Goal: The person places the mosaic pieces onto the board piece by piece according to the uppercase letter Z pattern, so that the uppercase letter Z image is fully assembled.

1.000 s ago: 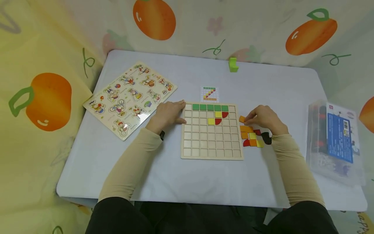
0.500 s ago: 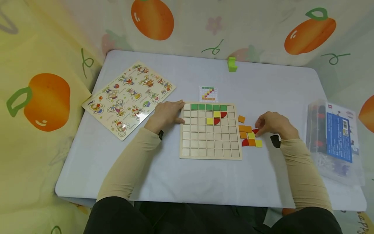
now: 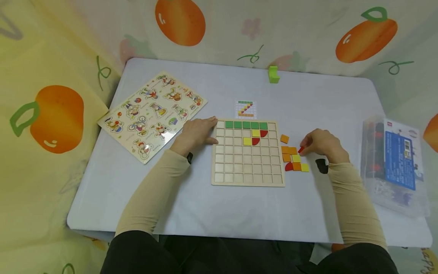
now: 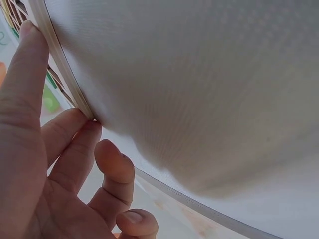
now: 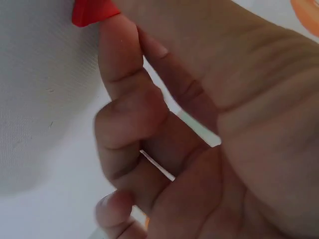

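My right hand (image 3: 321, 144) pinches a red quarter-circle tile (image 3: 301, 149) between thumb and fingertips, tilted up at the right of the tile pile. In the right wrist view, the red tile (image 5: 92, 12) shows at the fingertips, with the other fingers curled below. My left hand (image 3: 196, 134) rests against the left edge of a wooden grid board (image 3: 248, 186), thumb and fingers spread along it. The left wrist view shows its fingertips (image 4: 75, 113) touching the board's corner. On the board lie a row of green squares (image 3: 246, 125), two yellow squares (image 3: 247, 141) and two red quarter-circles (image 3: 255, 141).
Beside the board lie several orange squares (image 3: 286, 157), yellow squares (image 3: 304, 168) and a red quarter-circle (image 3: 289, 166). A pattern card (image 3: 245, 110) is behind the board. A picture puzzle (image 3: 154, 114) lies left, a green block (image 3: 273, 75) stands at the back, and a clear box (image 3: 393, 167) sits right.
My right hand has left an orange square beside the board, moved right and towards me, and picked up a red quarter-circle tile from the pile. The left hand stays at the board's edge.
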The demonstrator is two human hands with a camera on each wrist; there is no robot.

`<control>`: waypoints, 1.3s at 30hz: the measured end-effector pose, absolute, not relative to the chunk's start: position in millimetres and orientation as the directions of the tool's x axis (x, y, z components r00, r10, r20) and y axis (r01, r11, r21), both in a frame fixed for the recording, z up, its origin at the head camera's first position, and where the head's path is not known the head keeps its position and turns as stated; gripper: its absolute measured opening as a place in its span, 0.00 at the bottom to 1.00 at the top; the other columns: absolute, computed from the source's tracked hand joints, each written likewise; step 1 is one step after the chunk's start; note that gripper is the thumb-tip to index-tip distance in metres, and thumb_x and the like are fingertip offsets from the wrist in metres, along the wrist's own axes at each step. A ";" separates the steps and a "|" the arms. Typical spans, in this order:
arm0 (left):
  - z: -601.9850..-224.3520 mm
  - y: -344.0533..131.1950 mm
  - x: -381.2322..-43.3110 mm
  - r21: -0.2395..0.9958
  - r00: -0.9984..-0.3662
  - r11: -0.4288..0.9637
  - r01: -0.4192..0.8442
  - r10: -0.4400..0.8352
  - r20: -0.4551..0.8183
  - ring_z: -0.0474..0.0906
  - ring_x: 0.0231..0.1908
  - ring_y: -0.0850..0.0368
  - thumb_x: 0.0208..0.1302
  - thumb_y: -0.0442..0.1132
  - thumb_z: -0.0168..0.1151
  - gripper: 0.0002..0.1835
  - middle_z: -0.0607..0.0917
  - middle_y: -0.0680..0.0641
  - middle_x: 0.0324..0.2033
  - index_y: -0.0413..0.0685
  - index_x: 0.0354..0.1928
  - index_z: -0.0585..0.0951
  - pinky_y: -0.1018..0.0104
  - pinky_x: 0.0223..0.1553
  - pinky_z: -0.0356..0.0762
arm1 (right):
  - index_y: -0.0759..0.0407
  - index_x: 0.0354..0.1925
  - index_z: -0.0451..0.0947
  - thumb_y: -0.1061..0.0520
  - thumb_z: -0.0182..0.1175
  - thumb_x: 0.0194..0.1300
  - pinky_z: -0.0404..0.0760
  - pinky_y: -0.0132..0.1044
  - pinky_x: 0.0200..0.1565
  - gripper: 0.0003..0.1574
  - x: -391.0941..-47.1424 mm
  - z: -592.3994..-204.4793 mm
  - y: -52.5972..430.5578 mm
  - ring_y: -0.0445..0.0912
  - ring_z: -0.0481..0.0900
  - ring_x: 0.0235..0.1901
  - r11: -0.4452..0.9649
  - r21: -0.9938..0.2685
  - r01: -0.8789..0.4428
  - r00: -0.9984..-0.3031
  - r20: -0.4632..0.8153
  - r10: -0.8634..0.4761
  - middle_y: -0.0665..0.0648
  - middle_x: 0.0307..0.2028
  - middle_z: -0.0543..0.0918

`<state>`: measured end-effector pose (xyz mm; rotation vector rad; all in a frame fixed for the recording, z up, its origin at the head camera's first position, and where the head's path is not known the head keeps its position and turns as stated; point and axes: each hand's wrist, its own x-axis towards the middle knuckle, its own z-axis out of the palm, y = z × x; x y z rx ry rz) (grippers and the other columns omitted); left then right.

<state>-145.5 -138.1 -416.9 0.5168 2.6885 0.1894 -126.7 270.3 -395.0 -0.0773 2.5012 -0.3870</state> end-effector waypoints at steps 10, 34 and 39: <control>-415.4 -137.3 -145.1 0.196 -0.853 0.924 0.327 0.378 -0.359 0.73 0.72 0.43 0.62 0.63 0.68 0.47 0.61 0.54 0.81 0.58 0.80 0.62 0.49 0.52 0.84 | 0.58 0.38 0.89 0.52 0.75 0.61 0.73 0.40 0.40 0.12 -137.1 -383.9 259.6 0.57 0.79 0.45 0.931 -0.361 -0.043 -0.864 -0.455 -0.216 0.60 0.37 0.90; -413.1 -133.0 -146.8 0.210 -0.848 0.927 0.310 0.369 -0.380 0.71 0.73 0.43 0.62 0.62 0.68 0.47 0.60 0.56 0.81 0.60 0.80 0.61 0.49 0.56 0.83 | 0.54 0.34 0.92 0.56 0.79 0.55 0.79 0.37 0.48 0.07 -146.3 -406.1 117.0 0.44 0.86 0.39 0.819 -0.531 -0.217 -0.761 -0.434 -0.483 0.52 0.32 0.94; -414.1 -136.3 -145.8 0.219 -0.850 0.928 0.302 0.366 -0.378 0.72 0.73 0.42 0.62 0.62 0.69 0.48 0.60 0.56 0.81 0.58 0.80 0.62 0.49 0.56 0.83 | 0.51 0.32 0.92 0.52 0.80 0.54 0.81 0.47 0.54 0.07 -146.5 -406.7 109.8 0.49 0.86 0.44 0.860 -0.442 -0.255 -0.775 -0.439 -0.455 0.51 0.32 0.93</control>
